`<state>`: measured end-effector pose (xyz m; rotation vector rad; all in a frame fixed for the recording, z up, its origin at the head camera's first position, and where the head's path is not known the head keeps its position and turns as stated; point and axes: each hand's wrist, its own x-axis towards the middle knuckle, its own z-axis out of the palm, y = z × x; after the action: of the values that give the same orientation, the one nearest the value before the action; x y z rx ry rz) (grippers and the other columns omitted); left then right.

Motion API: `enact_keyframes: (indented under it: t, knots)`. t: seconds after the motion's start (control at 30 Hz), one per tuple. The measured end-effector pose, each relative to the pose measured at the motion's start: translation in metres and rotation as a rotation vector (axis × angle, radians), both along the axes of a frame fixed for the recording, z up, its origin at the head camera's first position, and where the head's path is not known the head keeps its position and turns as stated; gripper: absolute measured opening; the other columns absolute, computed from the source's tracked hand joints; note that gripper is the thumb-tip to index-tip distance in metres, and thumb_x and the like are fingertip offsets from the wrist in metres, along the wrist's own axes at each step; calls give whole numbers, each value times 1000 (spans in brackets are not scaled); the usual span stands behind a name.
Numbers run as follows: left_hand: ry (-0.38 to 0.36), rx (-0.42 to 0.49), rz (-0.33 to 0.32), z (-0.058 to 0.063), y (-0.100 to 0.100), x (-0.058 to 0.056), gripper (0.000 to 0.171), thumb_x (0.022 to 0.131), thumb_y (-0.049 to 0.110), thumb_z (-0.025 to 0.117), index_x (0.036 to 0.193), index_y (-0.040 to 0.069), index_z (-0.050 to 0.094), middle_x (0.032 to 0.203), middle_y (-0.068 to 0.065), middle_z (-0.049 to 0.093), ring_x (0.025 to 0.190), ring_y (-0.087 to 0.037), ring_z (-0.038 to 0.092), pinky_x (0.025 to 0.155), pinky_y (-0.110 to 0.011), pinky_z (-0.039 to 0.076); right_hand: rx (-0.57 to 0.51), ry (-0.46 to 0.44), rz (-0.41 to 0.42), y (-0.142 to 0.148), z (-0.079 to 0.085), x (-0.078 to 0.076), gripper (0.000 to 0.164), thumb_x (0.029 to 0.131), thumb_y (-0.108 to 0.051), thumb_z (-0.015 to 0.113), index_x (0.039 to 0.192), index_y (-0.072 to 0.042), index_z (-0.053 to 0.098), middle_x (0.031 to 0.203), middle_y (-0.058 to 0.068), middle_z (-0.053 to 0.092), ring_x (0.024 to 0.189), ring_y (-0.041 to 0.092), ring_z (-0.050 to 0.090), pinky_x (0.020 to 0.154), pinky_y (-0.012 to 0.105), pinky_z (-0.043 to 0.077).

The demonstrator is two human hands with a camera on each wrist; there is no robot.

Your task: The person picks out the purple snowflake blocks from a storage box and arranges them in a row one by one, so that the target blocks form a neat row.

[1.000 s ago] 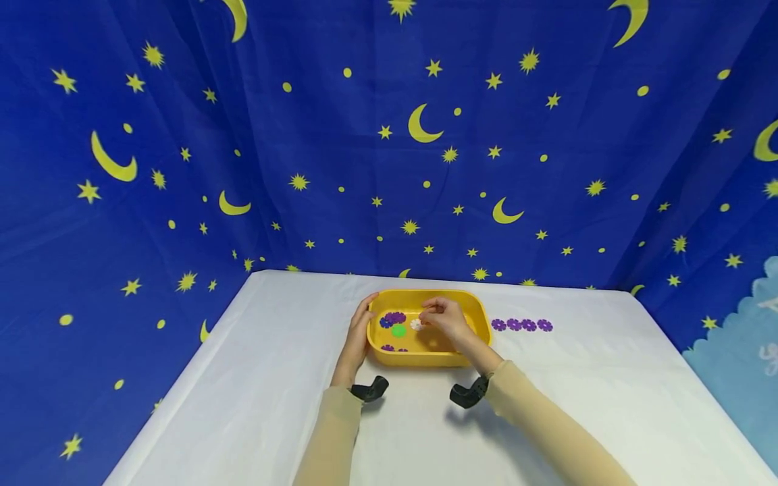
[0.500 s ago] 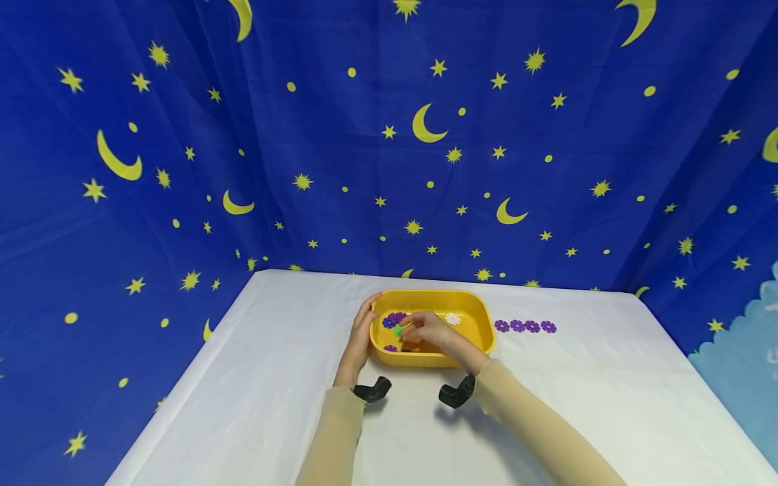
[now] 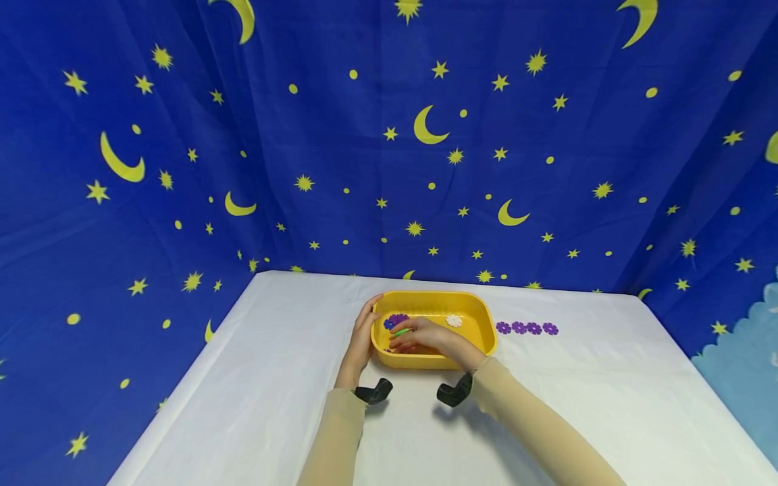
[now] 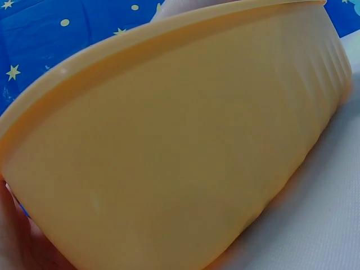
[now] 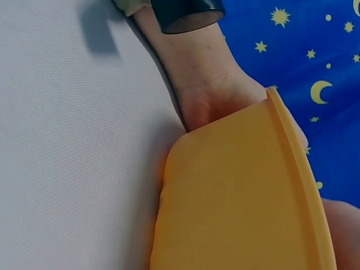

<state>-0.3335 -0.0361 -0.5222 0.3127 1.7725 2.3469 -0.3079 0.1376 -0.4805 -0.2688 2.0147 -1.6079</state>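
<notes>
Holding: our left hand (image 3: pixel 358 341) grips the left end of the yellow tub (image 3: pixel 419 362), just below the middle of the frame. We think that is to stop the tub from sliding.
Dipping: our right hand (image 3: pixel 428 335) is down inside the tub, on its left half, with its fingers a little apart. They hide what is under them, so we cannot tell if they pinch anything.
Green piece: it (image 3: pixel 402 331) peeks out by our right fingers, and the rest of it is covered.
Purple and blue: a purple piece (image 3: pixel 399 318) and a blue piece (image 3: pixel 388 325) touch in the tub's upper left part. We cannot see if one lies on top.
White piece: it (image 3: pixel 453 321) lies by itself, right of the middle in the tub, away from our fingers.
Purple row: four purple pieces (image 3: pixel 519 328) lie flat in a line, just right of the tub. Lined up like that, they look sorted by color, and there they are out of our arms' way.
White surface: it (image 3: pixel 608 385) fills the bottom of the frame and holds up the tub and the row.
Blue cloth: it (image 3: pixel 340 148) hangs behind, with yellow moons and stars.
</notes>
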Motion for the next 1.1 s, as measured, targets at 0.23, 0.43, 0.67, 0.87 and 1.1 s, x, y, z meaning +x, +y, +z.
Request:
enact_keyframes:
  t: [0.23, 0.43, 0.67, 0.87, 1.1]
  knots:
    - [33, -5, -30, 17, -3, 13, 51, 95, 8, 33, 145, 11, 36, 156, -12, 27, 143, -31, 26, 119, -49, 22, 50, 7, 103, -4, 3, 3, 42, 95, -13, 52, 135, 2, 49, 124, 20, 63, 108, 22, 65, 99, 33, 50]
    - [28, 15, -35, 20, -4, 14, 51, 94, 7, 33, 145, 10, 35, 156, -12, 26, 142, -31, 26, 119, -50, 22, 112, 24, 151, -4, 4, 3, 44, 94, -22, 56, 135, -8, 52, 134, 9, 58, 108, 11, 61, 103, 31, 47]
    - [19, -4, -35, 20, -4, 16, 51, 95, 8, 32, 146, 12, 35, 157, -10, 25, 145, -30, 22, 120, -48, 19, 117, 65, 208, -1, 6, 3, 48, 92, -22, 59, 136, -6, 50, 121, 9, 63, 102, 9, 58, 92, 22, 47]
    - [25, -3, -14, 9, -2, 9, 50, 95, 10, 33, 144, 15, 37, 156, -8, 27, 145, -29, 22, 120, -48, 18, 51, 74, 261, 1, 4, 2, 47, 91, -8, 58, 136, 2, 47, 110, 8, 66, 85, 6, 56, 73, 14, 47]
    - [23, 26, -26, 12, -2, 10, 50, 95, 7, 33, 145, 11, 36, 155, -11, 27, 142, -32, 26, 119, -49, 21, 48, 75, 206, 0, 5, 3, 41, 90, -4, 56, 131, 1, 53, 105, 5, 69, 74, 7, 52, 68, 15, 46]
